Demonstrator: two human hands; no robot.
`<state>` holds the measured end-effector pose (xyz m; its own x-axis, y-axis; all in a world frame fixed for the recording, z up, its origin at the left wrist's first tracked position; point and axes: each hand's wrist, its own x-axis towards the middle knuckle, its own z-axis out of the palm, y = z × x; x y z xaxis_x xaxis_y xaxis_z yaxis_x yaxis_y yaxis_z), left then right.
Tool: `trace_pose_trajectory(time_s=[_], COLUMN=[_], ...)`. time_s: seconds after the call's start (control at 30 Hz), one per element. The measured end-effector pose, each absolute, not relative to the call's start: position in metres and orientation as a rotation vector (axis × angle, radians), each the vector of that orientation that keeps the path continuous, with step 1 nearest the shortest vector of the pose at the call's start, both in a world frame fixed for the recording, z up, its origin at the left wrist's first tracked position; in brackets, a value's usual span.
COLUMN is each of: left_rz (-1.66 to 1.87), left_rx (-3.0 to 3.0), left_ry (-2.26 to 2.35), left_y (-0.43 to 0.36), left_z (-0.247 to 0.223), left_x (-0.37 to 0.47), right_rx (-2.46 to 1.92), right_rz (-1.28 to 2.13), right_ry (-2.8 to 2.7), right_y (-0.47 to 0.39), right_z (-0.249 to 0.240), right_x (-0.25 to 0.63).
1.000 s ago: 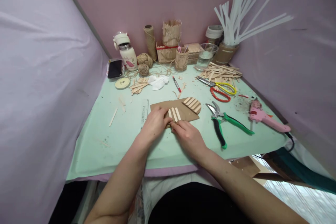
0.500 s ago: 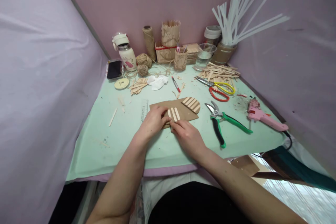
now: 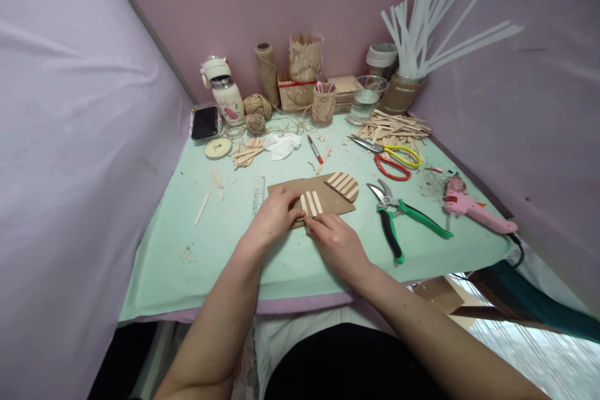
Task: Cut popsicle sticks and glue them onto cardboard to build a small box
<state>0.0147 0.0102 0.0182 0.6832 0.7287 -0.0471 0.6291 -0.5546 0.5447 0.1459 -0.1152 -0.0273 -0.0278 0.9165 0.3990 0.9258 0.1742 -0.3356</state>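
Observation:
On the table lies a sheet of brown cardboard with three pale wooden craft sticks slanting side by side near its middle. My left hand rests on the cardboard's left part, index finger and thumb closed about the leftmost stick. My right hand comes in from below, its fingers pinched together at the lower ends of the sticks, close to my left thumb. Both sets of fingertips partly hide what they press. A rounded cardboard piece with striped sticks lies on the sheet's right end.
To the right are pruning shears, scissors and a pink glue gun. A ruler lies left of the cardboard. Behind stand a stick pile, a cup of water, twine balls and a bottle.
The view has shifted very slightly. Both hands stay in nearly the same place at the sticks, with no clear change in grip.

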Motion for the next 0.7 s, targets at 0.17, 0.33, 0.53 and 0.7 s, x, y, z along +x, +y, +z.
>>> trace_pose_trajectory(time_s=[0.17,0.33,0.53,0.7], left_rz=[0.195,0.168,0.165,0.181], left_rx=[2.348,2.337,2.330,2.321], left_ry=[0.912,0.869,0.887,0.895], left_y=[0.0158,0.0186,0.0192,0.0185], left_z=[0.0190,0.0185,0.0181,0.0171], left_x=[0.0085,0.0061,0.0070,0.0074], right_rx=[-1.735,-1.732,-1.731,-1.729], right_rz=[-0.009,-0.006,-0.002,0.007], right_ry=[-1.929,-1.937,-1.930,-1.930], right_y=[-0.1150,-0.1149,-0.1151,-0.1150], right_z=[-0.0251,-0.0241,-0.0245,-0.0250], right_x=[0.1466,0.1464,0.1465,0.1470])
